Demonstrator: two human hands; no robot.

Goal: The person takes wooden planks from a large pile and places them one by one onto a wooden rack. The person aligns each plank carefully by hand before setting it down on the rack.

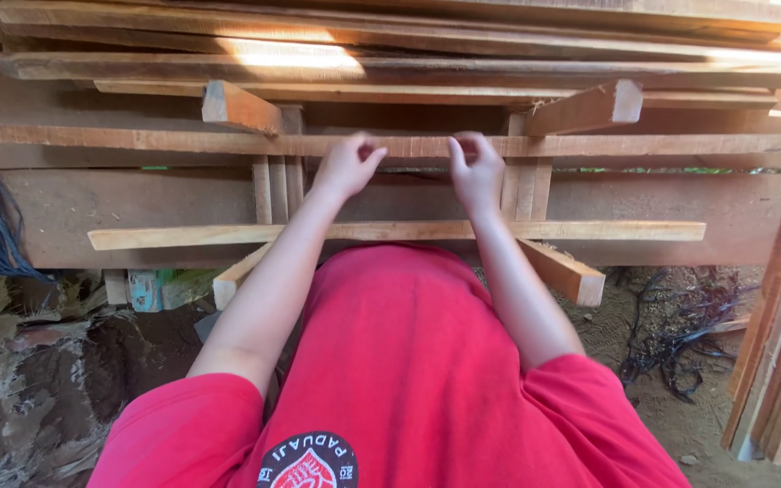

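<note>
Head view: both hands rest on a long wooden slat (390,145). Left hand (345,167) and right hand (478,172) curl their fingers over its edge, gripping it.

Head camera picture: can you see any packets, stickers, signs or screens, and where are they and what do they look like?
Round badge: printed on the red shirt, bottom middle of the picture; black circle with a red and white picture inside and white lettering round the edge.
Small teal box-like thing: under the lower wooden slat, at the left; too blurred to tell whether it is a package.
No signs or screens.
</note>
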